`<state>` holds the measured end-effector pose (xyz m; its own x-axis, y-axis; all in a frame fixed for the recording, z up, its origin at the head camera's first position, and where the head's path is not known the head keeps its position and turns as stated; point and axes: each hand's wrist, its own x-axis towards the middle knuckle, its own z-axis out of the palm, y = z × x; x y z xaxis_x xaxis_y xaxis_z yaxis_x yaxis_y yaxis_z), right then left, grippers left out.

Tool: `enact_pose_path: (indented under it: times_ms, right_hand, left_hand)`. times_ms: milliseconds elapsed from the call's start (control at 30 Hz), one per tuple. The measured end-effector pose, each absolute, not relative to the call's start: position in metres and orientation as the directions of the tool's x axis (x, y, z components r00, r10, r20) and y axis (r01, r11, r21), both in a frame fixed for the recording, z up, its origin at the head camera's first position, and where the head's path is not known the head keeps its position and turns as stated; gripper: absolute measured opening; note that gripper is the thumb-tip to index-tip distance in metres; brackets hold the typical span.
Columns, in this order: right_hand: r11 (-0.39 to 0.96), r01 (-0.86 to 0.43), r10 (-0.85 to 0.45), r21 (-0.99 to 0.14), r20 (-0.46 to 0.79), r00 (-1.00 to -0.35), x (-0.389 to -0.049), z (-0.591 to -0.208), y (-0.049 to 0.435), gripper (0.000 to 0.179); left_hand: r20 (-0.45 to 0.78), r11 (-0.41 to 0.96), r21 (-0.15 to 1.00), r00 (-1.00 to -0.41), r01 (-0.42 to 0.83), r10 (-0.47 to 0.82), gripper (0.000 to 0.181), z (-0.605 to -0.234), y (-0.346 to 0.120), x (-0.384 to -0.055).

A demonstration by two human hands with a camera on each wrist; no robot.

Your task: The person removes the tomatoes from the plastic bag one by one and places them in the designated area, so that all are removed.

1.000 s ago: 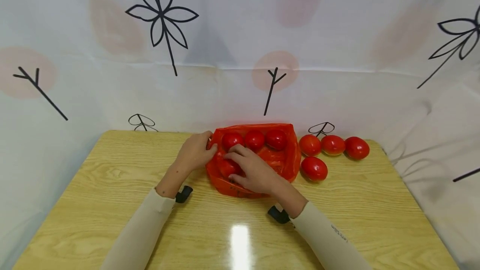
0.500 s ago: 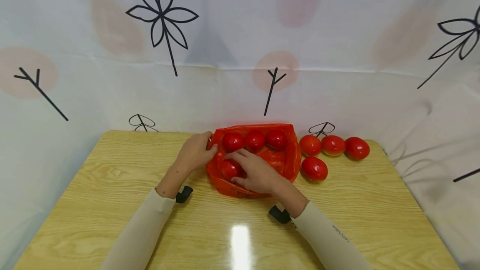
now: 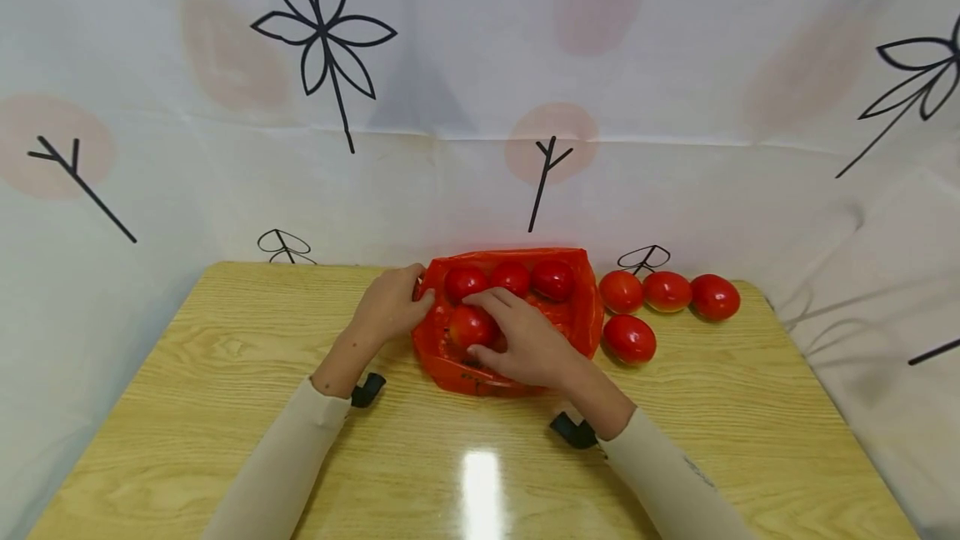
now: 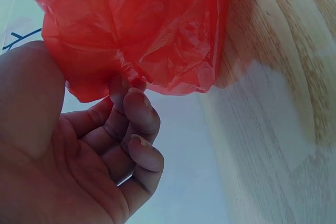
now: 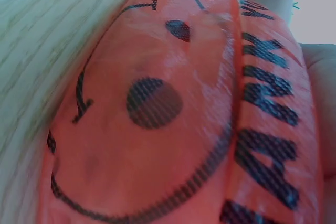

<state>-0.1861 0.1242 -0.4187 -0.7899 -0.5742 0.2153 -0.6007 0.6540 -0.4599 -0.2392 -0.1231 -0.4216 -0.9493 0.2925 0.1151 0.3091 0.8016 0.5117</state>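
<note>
A red plastic bag (image 3: pixel 590 315) lies spread with its mouth up on the wooden table. My left hand (image 3: pixel 388 304) pinches its left rim; in the left wrist view the fingers of that hand (image 4: pixel 100 140) curl against the red film. Inside the bag my right hand (image 3: pixel 532 342) grips a red tomato (image 3: pixel 469 327), fingers over its right side and thumb near its front. Three tomatoes line the back of the bag, one of them at its left end (image 3: pixel 465 282). Printed bag film (image 5: pixel 157 145) fills most of the right wrist view, hiding the tomato there.
Right of the bag, several tomatoes lie on the table (image 3: pixel 225 407): a row at the back, including the rightmost tomato (image 3: pixel 715 297), and a single tomato (image 3: pixel 629 338) in front. A patterned cloth (image 3: pixel 465 82) hangs behind the table's back edge.
The tomato in my right hand has shifted slightly back and to the right within the bag, and the hand has moved with it. My left hand stays at the bag's rim.
</note>
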Motion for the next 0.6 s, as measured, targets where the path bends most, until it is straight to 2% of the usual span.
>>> enact_pose_path:
  times_ms: [400, 600]
  right_hand:
    - [0.618, -0.629, -0.541, -0.473, 0.324, -0.776, -0.177, -0.418, 0.141, 0.06]
    - [0.631, -0.626, -0.527, -0.459, 0.338, -0.78, -0.173, -0.411, 0.152, 0.061]
  left_hand:
    - [0.106, 0.8, 0.514, -0.949, 0.308, 0.297, 0.017, -0.421, -0.124, -0.238]
    - [0.103, 0.799, 0.519, -0.95, 0.304, 0.295, 0.017, -0.421, -0.123, -0.239]
